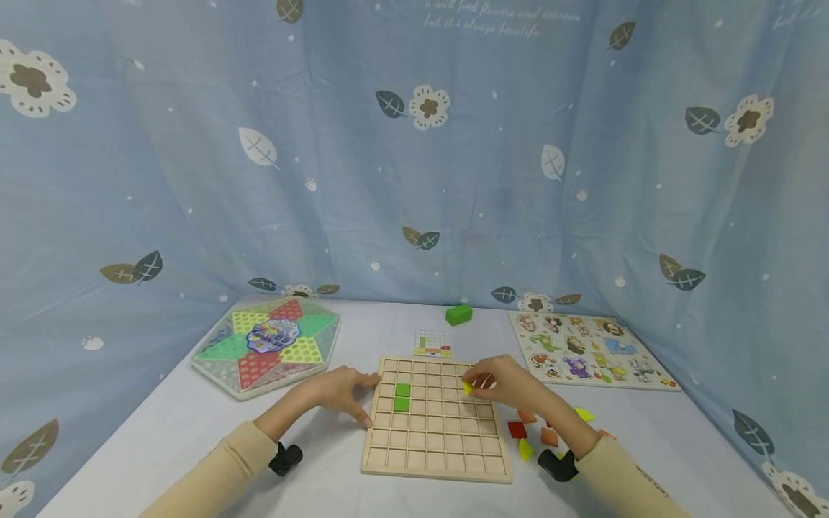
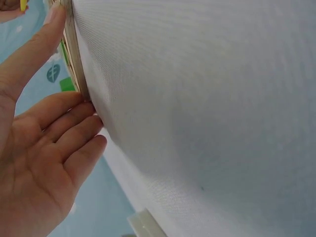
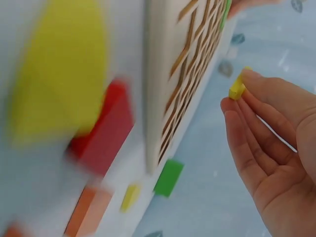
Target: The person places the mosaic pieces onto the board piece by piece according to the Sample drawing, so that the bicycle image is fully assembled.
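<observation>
A wooden grid board (image 1: 437,475) lies on the white table, with two green square pieces (image 1: 402,396) set one beyond the other in its left part. My left hand (image 1: 338,388) rests at the board's left edge, thumb and fingertips against the rim, fingers fairly straight in the left wrist view. Over the board's right side, my right hand (image 1: 508,383) pinches a small yellow piece (image 3: 237,89) between thumb and fingertips. Just beyond the board lies a small pattern card (image 1: 432,342) printed with a coloured grid.
Loose red (image 1: 517,429), orange (image 1: 549,437) and yellow pieces (image 1: 525,450) lie right of the board, partly under my right forearm. A green block (image 1: 458,314) stands at the back. A hexagonal star game board (image 1: 265,345) lies left, an animal puzzle board (image 1: 592,349) right.
</observation>
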Available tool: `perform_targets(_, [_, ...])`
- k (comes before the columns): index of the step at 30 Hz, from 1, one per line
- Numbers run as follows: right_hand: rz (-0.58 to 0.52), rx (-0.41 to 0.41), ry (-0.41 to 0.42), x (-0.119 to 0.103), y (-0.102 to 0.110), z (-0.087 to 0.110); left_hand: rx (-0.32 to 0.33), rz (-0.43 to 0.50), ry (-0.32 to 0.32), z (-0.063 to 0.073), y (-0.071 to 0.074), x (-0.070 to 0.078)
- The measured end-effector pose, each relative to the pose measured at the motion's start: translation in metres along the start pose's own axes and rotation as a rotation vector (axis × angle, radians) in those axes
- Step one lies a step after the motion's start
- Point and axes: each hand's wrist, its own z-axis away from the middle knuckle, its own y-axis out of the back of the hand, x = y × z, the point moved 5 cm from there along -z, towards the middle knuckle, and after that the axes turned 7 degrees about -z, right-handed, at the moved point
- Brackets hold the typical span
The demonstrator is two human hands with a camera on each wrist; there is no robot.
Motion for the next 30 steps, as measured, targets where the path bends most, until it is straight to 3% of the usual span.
perform_targets(15, [0.022, -0.029, 0.016, -0.025, -0.034, -0.053, 0.009, -0.008, -0.005, 0.001, 0.0, 0.001])
perform_targets(22, [0.078, -0.07, 0.024, -0.028, -0.043, -0.071, 0.002, -0.007, 0.008, 0.0, 0.002, 0.001])
perform_targets(30, [0.059, -0.092, -0.022, -0.026, -0.055, -0.084, -0.006, -0.012, 0.017, 0.0, 0.001, 0.001])
